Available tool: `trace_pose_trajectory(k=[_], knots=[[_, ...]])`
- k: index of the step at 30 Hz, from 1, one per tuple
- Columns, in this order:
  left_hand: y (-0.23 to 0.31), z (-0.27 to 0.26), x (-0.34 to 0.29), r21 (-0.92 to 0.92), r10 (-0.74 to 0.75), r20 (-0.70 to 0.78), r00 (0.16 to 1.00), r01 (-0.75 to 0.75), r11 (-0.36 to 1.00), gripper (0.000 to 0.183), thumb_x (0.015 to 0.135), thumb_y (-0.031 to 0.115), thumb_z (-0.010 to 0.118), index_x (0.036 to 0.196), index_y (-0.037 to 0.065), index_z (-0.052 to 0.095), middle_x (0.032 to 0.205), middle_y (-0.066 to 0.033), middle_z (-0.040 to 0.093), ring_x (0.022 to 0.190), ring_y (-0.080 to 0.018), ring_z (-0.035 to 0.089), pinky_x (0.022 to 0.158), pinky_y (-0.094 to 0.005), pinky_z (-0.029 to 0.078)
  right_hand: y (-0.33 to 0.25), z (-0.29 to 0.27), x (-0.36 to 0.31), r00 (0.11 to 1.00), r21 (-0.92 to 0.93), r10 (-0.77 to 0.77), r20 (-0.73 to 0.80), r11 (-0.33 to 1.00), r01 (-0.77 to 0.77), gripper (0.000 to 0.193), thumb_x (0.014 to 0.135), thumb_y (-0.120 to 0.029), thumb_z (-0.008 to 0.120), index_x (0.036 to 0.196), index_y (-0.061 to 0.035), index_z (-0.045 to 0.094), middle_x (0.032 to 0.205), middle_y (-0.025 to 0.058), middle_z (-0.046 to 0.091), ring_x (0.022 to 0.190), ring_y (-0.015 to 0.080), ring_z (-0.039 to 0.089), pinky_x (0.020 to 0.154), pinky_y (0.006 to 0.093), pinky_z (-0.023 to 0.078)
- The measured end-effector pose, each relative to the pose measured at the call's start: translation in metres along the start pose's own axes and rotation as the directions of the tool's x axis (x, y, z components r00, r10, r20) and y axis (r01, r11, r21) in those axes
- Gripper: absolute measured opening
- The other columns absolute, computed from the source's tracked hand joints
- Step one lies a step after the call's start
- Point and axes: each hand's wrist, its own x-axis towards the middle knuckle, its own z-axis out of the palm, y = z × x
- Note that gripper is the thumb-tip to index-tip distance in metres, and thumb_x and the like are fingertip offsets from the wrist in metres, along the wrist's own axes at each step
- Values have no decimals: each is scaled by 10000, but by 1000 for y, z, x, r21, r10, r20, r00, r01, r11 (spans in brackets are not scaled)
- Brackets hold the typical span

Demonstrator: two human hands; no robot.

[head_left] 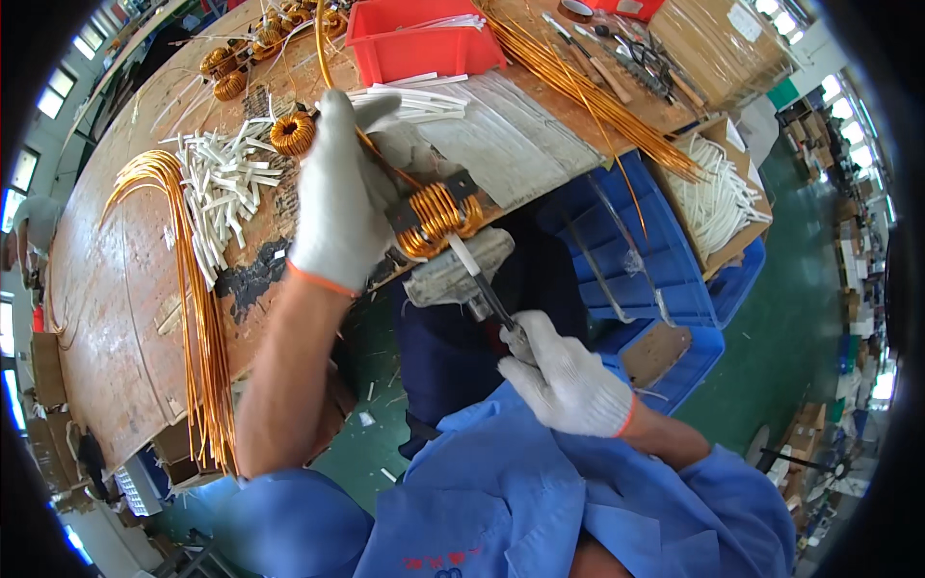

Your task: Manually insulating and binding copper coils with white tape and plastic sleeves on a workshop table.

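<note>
My left hand (339, 197), in a white glove with an orange cuff, is closed around a thick copper wire (324, 53). This wire runs down to a copper coil (438, 217) wound on a dark core, beside the palm at the table's near edge. My right hand (576, 380), gloved alike, grips a slim tool (496, 302) with a dark shaft and a pale, flat end. That end meets the underside of the coil; its very tip is hidden there. A grey, tape-wrapped block (462, 270) sits just below the coil.
White sleeve pieces (217, 183) lie beside a finished ring coil (292, 133). Copper wire bundles hang over the left (183, 250) and cross the back right (578, 82). A red bin (414, 48) stands at the back. Blue crates (631, 255) and a sleeve-filled carton (742, 159) are right.
</note>
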Motion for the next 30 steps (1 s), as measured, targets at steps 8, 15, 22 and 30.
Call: trace_pose_trajectory(k=[8, 15, 22, 30], knots=[[-29, -16, -2, 432, 714, -71, 697, -623, 652, 816, 1171, 634, 345, 1519, -68, 575, 1274, -209, 719, 1089, -301, 734, 1042, -444, 578, 19, -4, -105, 918, 670, -14, 396, 688, -279, 117, 1125, -118, 564, 1141, -29, 490, 695, -2, 522, 460, 93, 527, 414, 310, 406], [-54, -10, -104, 71, 95, 995, 29, -877, -475, 478, 953, 479, 754, 1037, 11, 716, 1027, -202, 678, 1029, -406, 705, 986, -503, 552, 74, -1, -249, 843, 825, 23, 537, 194, -531, 218, 1057, -108, 617, 1218, 13, 532, 694, -20, 451, 457, 67, 376, 409, 267, 333], [-22, 17, -120, 665, 369, 726, 581, -729, -160, 607, 1126, 495, 594, 814, -23, 639, 682, -243, 612, 621, -387, 646, 631, -475, 502, 147, 2, -302, 922, 744, 108, 372, 560, -365, 366, 1032, -100, 649, 1340, 78, 562, 787, 18, 570, 502, 80, 499, 442, 272, 409], [49, 78, -33, 658, 308, 36, 951, -254, 709, 589, 1132, 545, 554, 693, 169, 440, 587, 58, 320, 478, -99, 304, 447, -341, 266, 47, 12, -130, 958, 717, 134, 255, 638, -280, 411, 1155, -254, 559, 1464, 16, 560, 837, 31, 601, 519, 98, 558, 440, 272, 431]])
